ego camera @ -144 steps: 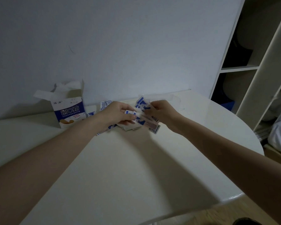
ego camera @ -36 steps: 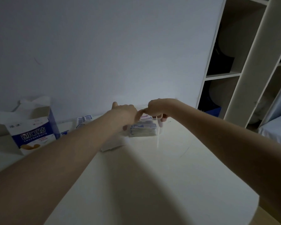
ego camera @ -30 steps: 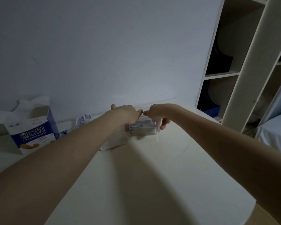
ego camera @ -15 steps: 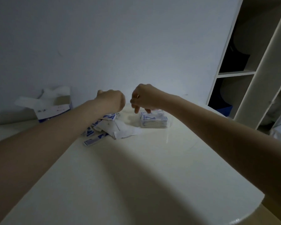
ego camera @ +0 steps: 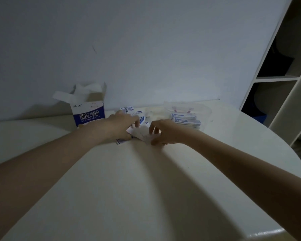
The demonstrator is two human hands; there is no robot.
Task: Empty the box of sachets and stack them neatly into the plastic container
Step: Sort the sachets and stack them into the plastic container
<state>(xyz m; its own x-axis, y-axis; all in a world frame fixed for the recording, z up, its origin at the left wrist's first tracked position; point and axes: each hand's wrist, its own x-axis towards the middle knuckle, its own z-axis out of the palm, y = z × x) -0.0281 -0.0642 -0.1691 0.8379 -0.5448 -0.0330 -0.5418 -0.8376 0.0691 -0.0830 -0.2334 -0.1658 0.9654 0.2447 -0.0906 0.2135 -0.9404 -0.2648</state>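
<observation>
The opened blue and white sachet box (ego camera: 89,113) stands at the back left of the table, flaps up. Loose blue-and-white sachets (ego camera: 135,114) lie in a heap to its right. The clear plastic container (ego camera: 206,110) sits further right, holding a flat stack of sachets (ego camera: 186,121). My left hand (ego camera: 121,125) lies over the near side of the heap, thumb and fingers round a few sachets. My right hand (ego camera: 164,132) is just left of the container, its curled fingers and thumb pinching pale sachets (ego camera: 140,133) between both hands.
The round white table (ego camera: 146,188) stands against a plain wall, with its curved edge at the right and front. A white shelving unit (ego camera: 285,80) stands beyond the table on the right.
Both hands have come back from above the container to the loose heap and now grasp sachets there. The stack stays in the container. The camera has tipped down and left.
</observation>
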